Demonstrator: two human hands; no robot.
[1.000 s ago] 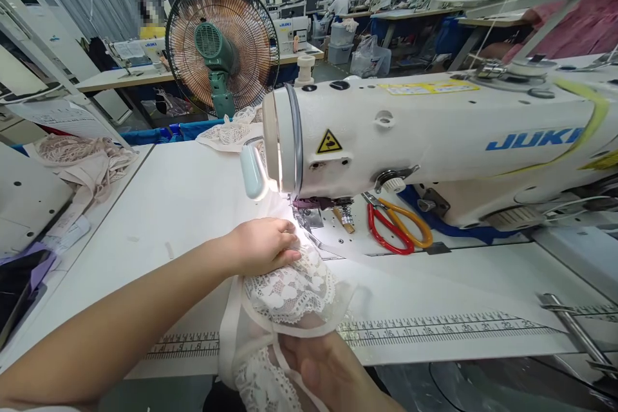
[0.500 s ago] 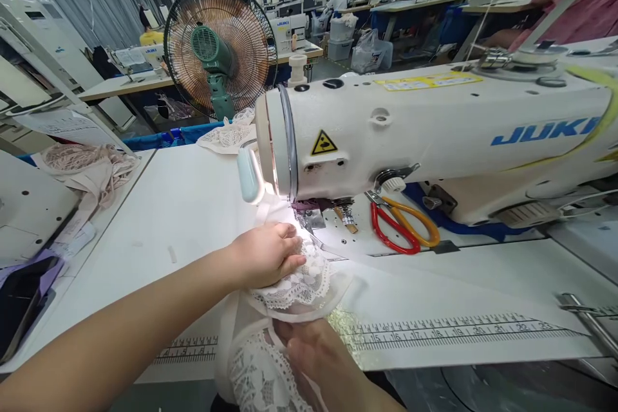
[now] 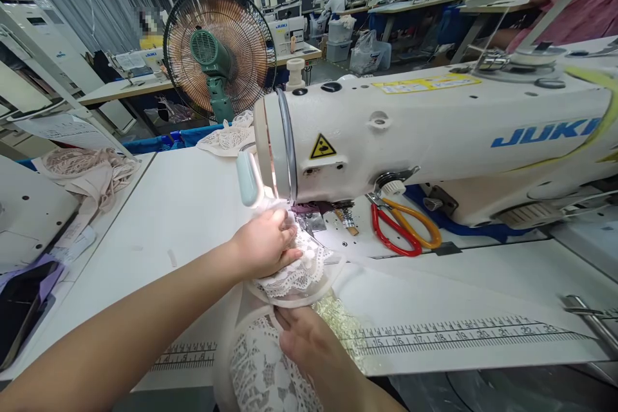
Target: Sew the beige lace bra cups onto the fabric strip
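A white lace garment (image 3: 299,273) with scalloped trim and cup-like curved edges lies under the head of a JUKI sewing machine (image 3: 376,135). My left hand (image 3: 265,244) rests on the lace just before the lit needle area, its fingers curled and pressed on the cloth. Lower down, my right hand (image 3: 313,341) grips the garment's near part at the table's front edge, its fingertips partly hidden by the curved edge. The needle and presser foot are mostly hidden by the machine head and my left fingers. More lace hangs toward my lap.
Red-and-orange-handled scissors (image 3: 405,225) lie on the machine bed. Pale thread scraps (image 3: 338,322) sit by the ruler tape (image 3: 449,335). A fan (image 3: 219,51) stands behind the table; lace pieces (image 3: 226,136) lie at its far edge. A dark phone (image 3: 22,309) is at left.
The lace has shifted slightly toward the needle, and my left hand has edged forward with it. My right hand has risen a little along the cloth.
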